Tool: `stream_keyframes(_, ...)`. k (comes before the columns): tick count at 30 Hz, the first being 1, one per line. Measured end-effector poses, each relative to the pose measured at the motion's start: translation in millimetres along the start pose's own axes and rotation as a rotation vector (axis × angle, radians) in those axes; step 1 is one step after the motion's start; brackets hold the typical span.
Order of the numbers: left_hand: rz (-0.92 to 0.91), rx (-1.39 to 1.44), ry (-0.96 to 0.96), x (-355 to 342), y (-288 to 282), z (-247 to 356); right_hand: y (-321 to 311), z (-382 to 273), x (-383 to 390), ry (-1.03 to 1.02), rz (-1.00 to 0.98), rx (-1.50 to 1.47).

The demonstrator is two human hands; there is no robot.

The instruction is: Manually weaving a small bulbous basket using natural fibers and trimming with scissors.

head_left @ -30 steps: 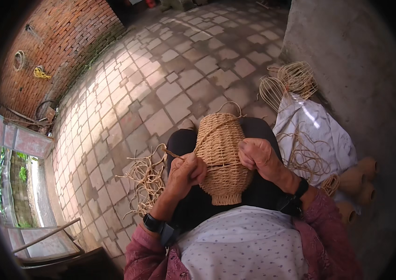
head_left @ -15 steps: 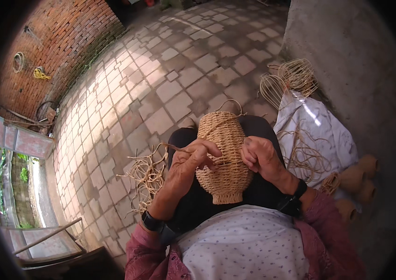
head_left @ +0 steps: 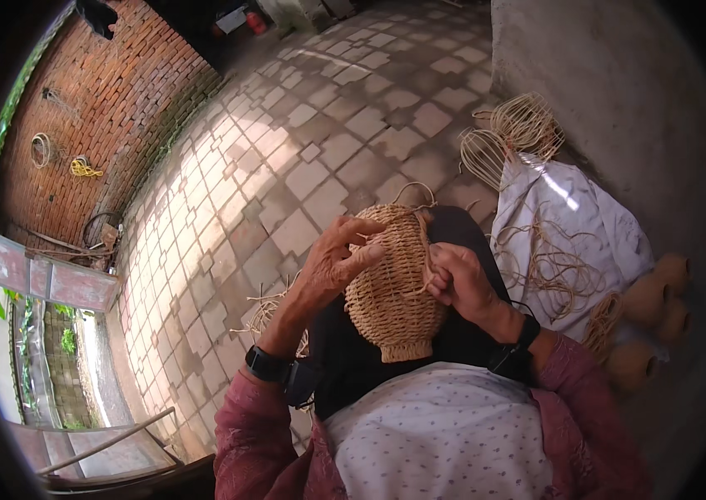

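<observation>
Patterned courtyard paving (head_left: 344, 137), part sunlit, part shade. Nearest us, the woven cord basket (head_left: 390, 296) rests on the dark-trousered lap (head_left: 463, 227), narrow collar toward the body, thin loop at its far end. Our right hand (head_left: 463, 279) is curled at its right flank, thumb and forefinger apparently pinching a strand (head_left: 427, 279). Our left hand (head_left: 334, 258) arches over the upper left side, thumb and forefinger parted; whether it grips cord, we cannot tell. Beyond: loose cords (head_left: 264, 315) left; white cloth (head_left: 615, 250) right; then wire frames (head_left: 529, 127) and the brick wall (head_left: 124, 92).

Risk, we judge: the strand slackens or snags if the right pinch slips; uneven pull could tilt the basket, since only the lap supports it.

Against half a second ago: left hand higher, its leftward-trailing strand no longer visible, loose cords more hidden by our forearm.
</observation>
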State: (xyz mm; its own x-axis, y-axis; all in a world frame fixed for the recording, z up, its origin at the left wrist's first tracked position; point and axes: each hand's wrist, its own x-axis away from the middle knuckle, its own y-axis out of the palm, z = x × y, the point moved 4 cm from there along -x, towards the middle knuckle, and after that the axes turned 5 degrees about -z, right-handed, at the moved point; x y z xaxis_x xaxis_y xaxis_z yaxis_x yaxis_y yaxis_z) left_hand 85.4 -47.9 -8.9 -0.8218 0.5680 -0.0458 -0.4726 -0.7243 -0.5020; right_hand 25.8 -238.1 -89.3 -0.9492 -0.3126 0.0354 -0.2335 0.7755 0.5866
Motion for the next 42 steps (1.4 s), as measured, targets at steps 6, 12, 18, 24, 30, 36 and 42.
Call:
stream_keyframes(6, -0.032, -0.319, 0.106, 54.8, 29.9, 1.8, 0.2, 2.0, -2.9, -0.02, -0.031, -0.029)
stream_keyframes(12, -0.001, -0.475, 0.383, 49.2, 49.6, 12.3, 1.3, 2.6, -2.8, -0.023, -0.027, -0.025)
stream_keyframes(18, 0.015, -0.187, 0.226, 45.8, 55.2, 7.5, 0.3, -1.7, -2.2, -0.006, -0.04, -0.059)
stream_keyframes(24, 0.066, -0.071, 0.064, 47.4, 53.5, -3.1, 19.0, -28.4, -20.8, 0.023, -0.246, 0.152)
stream_keyframes(30, 0.107, -0.057, 0.118, 45.7, 56.7, -0.5, 7.1, -13.7, -20.1, -0.047, -0.229, 0.144)
stream_keyframes(36, 0.143, -0.003, 0.071, 52.1, 58.1, -8.5, 3.5, -5.6, -17.7, -0.01, -0.139, 0.195)
stream_keyframes(42, 0.063, -0.183, 0.226, 45.5, 53.6, 6.0, 8.6, -6.4, -11.2, -0.062, -0.091, 0.272)
